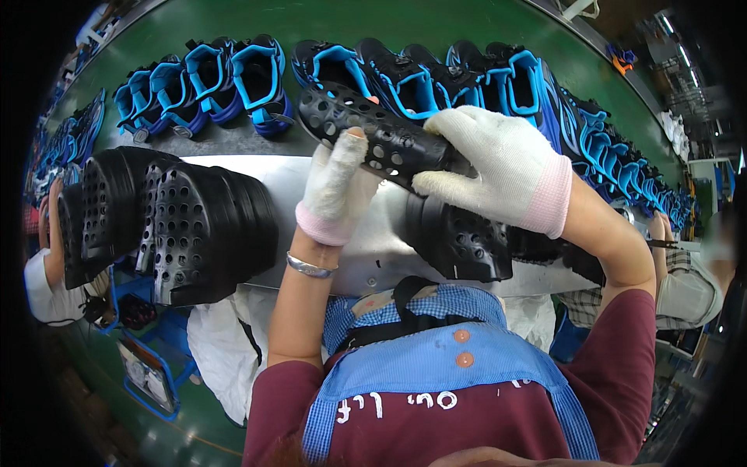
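A black plastic shoe tree (372, 128) dotted with round holes is held slantwise in front of me, its rounded toe end to the upper left. My left hand (342, 183), in a white knit glove with a pink cuff, grips its underside, with the bare thumb tip against it. My right hand (498, 163), gloved the same way, is wrapped round its narrower right end. Just beyond the shoe tree stands a row of black sneakers (334, 62) with bright blue lining, partly hidden by it.
Stacked black perforated shoe trees (210, 226) lie left on the metal worktop (366, 257); another stack (463, 237) lies right, under my right forearm. More sneakers (261, 78) line the far side and curve down the right. Co-workers' arms (54, 226) show at both edges.
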Motion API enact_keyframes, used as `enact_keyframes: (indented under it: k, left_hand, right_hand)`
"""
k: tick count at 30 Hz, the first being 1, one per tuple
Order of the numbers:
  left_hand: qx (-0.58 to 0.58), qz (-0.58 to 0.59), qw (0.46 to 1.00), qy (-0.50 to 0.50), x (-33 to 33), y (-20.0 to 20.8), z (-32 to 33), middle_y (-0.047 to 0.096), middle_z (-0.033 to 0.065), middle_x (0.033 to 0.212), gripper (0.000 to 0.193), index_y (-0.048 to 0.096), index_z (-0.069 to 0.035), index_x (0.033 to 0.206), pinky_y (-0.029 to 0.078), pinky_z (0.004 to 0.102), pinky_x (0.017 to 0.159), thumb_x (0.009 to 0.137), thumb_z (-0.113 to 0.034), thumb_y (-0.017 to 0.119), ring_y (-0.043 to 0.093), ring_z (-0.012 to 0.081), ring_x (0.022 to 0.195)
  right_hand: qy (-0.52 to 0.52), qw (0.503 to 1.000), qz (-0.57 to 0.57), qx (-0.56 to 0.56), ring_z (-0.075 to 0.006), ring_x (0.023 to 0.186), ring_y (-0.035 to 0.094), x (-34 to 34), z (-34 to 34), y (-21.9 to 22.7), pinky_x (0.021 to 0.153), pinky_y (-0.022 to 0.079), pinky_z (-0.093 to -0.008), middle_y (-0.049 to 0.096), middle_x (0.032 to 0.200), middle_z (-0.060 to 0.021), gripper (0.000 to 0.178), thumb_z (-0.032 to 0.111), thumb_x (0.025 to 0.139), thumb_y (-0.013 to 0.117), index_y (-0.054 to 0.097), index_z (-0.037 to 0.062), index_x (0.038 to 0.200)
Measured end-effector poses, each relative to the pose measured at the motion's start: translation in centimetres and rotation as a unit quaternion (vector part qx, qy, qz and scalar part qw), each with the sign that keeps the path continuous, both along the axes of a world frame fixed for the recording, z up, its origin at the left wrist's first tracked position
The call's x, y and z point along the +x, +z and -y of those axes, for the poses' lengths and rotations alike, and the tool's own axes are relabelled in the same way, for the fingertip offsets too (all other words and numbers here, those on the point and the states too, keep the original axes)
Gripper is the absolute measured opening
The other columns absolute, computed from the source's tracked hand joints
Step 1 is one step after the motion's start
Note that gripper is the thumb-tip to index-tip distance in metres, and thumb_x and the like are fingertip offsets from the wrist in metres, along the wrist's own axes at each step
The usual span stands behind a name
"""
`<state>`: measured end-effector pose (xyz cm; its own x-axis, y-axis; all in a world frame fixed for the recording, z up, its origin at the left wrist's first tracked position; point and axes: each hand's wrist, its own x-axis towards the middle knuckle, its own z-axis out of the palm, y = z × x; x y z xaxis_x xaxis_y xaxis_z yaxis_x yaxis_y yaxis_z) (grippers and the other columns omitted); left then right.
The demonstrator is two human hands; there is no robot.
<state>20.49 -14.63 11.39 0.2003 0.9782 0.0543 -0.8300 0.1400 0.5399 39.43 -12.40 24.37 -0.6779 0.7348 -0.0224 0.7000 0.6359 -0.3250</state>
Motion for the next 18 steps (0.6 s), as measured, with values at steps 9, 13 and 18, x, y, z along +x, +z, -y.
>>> enact_keyframes:
  k: [9,13,18]
  left_hand:
    - [-0.073,-0.016,0.996,-0.039,-3.1,-1.2,-2.7,0.064,0.0099,0.113,0.033,0.055,-0.003,0.118,0.052,0.0412,0.094,0.099,-0.03,0.059,0.063,0.0227,0.104]
    - [0.038,-0.562,0.797,0.219,-4.7,-3.7,-4.6,0.056,0.0163,0.115,0.041,0.063,-0.003,0.113,0.052,0.0346,0.085,0.084,-0.031,0.073,0.063,0.0249,0.096]
    - [0.135,-0.677,0.684,0.237,-5.5,-7.5,-7.3,0.056,0.0166,0.122,0.046,0.062,-0.004,0.121,0.054,0.0358,0.081,0.082,-0.026,0.073,0.064,0.0299,0.091]
  right_hand:
    - [-0.025,0.998,0.051,-0.01,-0.036,0.061,0.065,-3.9,-4.7,-2.9,0.059,0.053,-0.0444,0.062,0.063,-0.0185,0.045,0.044,0.086,0.06,0.059,0.0016,0.071]
    - [-0.076,0.99,0.095,-0.067,-0.0377,0.068,0.066,-6.1,-9.0,-3.2,0.067,0.053,-0.0432,0.064,0.069,-0.0227,0.05,0.047,0.083,0.058,0.066,-0.0015,0.074]
    - [-0.103,0.969,0.128,-0.186,-0.0181,0.044,0.053,-9.6,-15.9,-3.8,0.046,0.047,-0.0317,0.053,0.051,-0.009,0.051,0.047,0.082,0.058,0.065,-0.0024,0.07]
